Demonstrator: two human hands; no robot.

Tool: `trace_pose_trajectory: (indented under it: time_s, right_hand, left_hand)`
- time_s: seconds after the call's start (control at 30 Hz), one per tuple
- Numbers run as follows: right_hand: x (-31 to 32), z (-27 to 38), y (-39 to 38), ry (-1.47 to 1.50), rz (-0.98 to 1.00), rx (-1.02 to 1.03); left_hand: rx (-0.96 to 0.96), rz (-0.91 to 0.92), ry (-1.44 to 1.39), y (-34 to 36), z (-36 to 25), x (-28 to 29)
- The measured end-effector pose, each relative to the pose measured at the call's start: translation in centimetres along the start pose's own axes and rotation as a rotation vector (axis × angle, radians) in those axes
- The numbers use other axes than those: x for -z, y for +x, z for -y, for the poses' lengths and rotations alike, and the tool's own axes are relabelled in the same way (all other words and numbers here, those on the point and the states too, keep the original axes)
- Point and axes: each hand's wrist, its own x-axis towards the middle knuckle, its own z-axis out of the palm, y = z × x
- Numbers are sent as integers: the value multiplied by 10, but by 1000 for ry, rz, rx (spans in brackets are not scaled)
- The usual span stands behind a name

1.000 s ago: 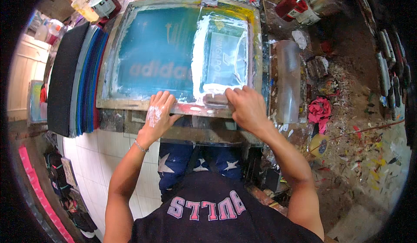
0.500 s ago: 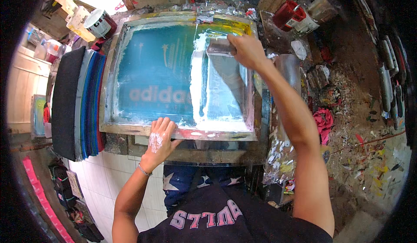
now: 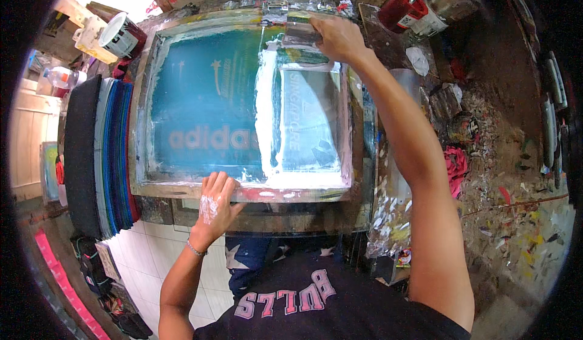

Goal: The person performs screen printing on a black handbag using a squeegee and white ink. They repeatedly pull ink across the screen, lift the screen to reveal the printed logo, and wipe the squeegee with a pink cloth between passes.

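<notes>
Right fingers [image 3: 328, 35] around a blurred squeegee [image 3: 301, 34]; left fingers [image 3: 219, 183] on the frame [image 3: 176, 190], grip unclear

Teal mesh [image 3: 188, 91] with pale pink lettering [image 3: 211, 138] and a white streak [image 3: 265, 103]; white marks [image 3: 208, 209] on the left hand [image 3: 217, 201]; black, grey, blue and red sheets [image 3: 118, 158] at the left edge of the table [image 3: 316, 220]; black shirt [image 3: 273, 325] with white-edged pink letters [image 3: 290, 302]; navy trousers [image 3: 248, 248] with pale stars [image 3: 232, 258].

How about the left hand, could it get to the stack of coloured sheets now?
Probably yes. The left hand is on the near edge of the frame, and the stack of coloured sheets stands just left of it. Nothing seems to block the way.
</notes>
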Motion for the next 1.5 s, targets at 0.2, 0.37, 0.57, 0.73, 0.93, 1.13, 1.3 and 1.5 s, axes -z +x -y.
trace_pose_trajectory:
  time_s: [0.2,0.37,0.57,0.73,0.93,1.13,1.3,1.5]
  right_hand:
    - [21,45,-60,3,152,-125]
    - [31,104,-151,106,117,-185]
    - [45,134,-211,208,109,-71]
    - [43,82,-127,116,70,7]
    - [12,28,3,10,-73,68]
    - [7,31,-17,-13,110,54]
    - [26,86,-119,58,168,79]
    - [38,136,-209,121,126,53]
  left_hand:
    - [-17,-36,4,-1,0,0]
    - [-36,-30,-8,-5,0,0]
    - [-45,-42,6,-5,4,-4]
    - [-45,-75,-2,-6,4,-5]
    - [-16,-18,1,-5,3,-3]
    - [5,10,-3,-2,3,-2]
    - [-27,5,-10,0,2,-1]
    - [-43,-48,13,-5,2,-6]
